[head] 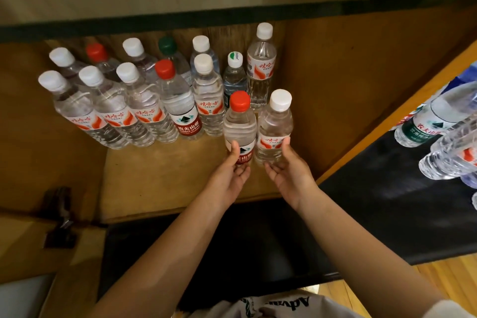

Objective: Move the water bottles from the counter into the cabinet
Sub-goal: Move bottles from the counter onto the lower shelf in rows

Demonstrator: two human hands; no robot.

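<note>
Bottles [240, 126]: "NONGFU SPRING" lbl, red cap.

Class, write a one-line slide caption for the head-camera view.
Left hand holds a red-capped bottle, right hand a white-capped bottle, on the cabinet shelf beside upright bottles.

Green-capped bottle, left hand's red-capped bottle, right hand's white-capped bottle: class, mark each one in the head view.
green-capped bottle [166, 44], head view, on its cap
red-capped bottle [240, 121], head view, on its clear shoulder
white-capped bottle [276, 122], head view, on its clear shoulder
</note>
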